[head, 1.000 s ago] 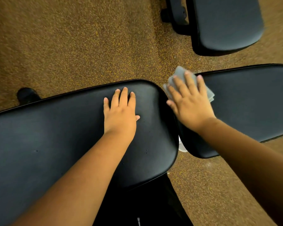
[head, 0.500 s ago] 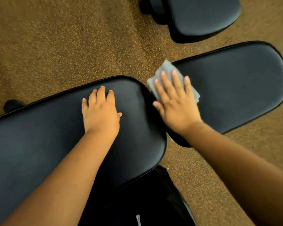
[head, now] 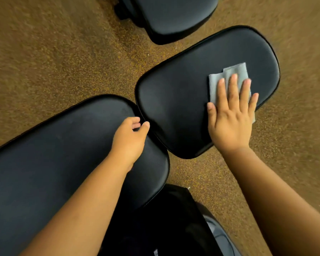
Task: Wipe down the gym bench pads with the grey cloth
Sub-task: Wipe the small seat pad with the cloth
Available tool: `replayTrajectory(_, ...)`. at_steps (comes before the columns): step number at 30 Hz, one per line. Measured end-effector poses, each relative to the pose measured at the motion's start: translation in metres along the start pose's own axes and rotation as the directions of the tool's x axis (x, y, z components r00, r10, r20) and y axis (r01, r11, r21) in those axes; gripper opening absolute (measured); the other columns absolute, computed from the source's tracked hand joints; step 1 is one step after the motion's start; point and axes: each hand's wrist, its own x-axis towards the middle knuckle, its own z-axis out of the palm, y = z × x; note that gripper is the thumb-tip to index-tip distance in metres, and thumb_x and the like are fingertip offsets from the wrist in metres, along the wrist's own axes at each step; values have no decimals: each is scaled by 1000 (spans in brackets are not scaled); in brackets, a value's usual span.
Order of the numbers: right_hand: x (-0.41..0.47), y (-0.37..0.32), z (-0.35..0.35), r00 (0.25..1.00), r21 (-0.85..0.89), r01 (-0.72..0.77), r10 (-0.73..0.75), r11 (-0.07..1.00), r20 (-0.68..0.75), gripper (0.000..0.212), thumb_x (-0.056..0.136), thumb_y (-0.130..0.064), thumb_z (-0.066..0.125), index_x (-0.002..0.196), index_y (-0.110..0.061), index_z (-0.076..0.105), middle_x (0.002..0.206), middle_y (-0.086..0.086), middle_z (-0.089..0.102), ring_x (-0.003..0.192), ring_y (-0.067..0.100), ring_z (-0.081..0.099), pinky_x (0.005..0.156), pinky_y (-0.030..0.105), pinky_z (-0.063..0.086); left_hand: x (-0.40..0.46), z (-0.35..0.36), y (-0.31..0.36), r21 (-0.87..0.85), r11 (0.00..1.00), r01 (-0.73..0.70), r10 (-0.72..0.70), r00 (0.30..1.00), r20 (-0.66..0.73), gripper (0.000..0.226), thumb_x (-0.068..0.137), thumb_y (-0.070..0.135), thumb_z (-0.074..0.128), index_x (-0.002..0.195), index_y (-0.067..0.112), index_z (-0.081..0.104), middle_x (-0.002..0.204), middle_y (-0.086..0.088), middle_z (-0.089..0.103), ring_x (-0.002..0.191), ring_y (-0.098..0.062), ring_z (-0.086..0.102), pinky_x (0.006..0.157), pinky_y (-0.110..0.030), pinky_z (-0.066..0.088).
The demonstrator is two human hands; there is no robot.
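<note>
right hand (head: 229, 117) slid the grey cloth (head: 227, 80) from the pad gap out to the far-right end of the right bench pad (head: 174, 100), fingers flat pressing it, left hand (head: 129, 139) lifted off flat, fingers loosely curled, holding nothing, over left bench pad (head: 54, 154) near the gap, brown speckled floor (head: 63, 52)

L hand (head: 129, 139) fingers loosely curled; R hand (head: 229, 119) fingers flat, spread, pressing down.

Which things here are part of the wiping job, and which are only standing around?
Part of the job:
- grey cloth, pressed flat under the right hand
- short bench pad being wiped
- long bench pad, left hand at its end

Only standing around:
- third black pad
- speckled brown floor
</note>
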Motion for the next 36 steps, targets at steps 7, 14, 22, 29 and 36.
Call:
replayTrajectory(7,-100,-63,28,855,624,-481,486,615,181,70,103,-36,32,151,-13,-13,160,13,-17,149,21,-15,122,43,8,1,37,-2,-212,973,95,-114,990,-79,48,95,37,58,136,15,46,128,-1,59,110,-18,61,100,-40,49)
replayTrajectory(14,-39,-49,14,613,804,-570,740,172,276,68,104,-39,29,153,-9,-6,163,7,4,148,15,8,113,14,11,3,37,-9,-176,983,43,-60,994,-88,46,99,34,52,140,15,43,108,10,59,99,-10,63,98,-39,51)
replayTrajectory(22,-47,-59,3,657,807,-551,706,211,264,67,102,-44,23,154,-11,-4,163,4,-5,149,10,-3,122,29,2,3,49,-11,-178,984,30,-60,985,-164,46,98,39,50,138,18,44,124,1,60,110,-17,60,100,-40,49)
replayTrajectory(29,-97,-65,19,722,855,-473,649,213,239,55,102,-22,29,154,-18,14,162,-1,13,148,7,12,122,35,15,2,42,-14,-168,986,16,-37,992,-122,41,101,35,45,139,18,44,104,15,59,100,-9,63,98,-35,49)
replayTrajectory(36,-23,-10,14,719,829,-412,694,379,39,53,105,-22,25,154,-9,8,162,7,14,146,11,19,116,15,16,-2,38,-15,-171,985,-9,-9,994,-105,40,102,29,45,141,17,44,100,19,57,96,-5,64,98,-34,50)
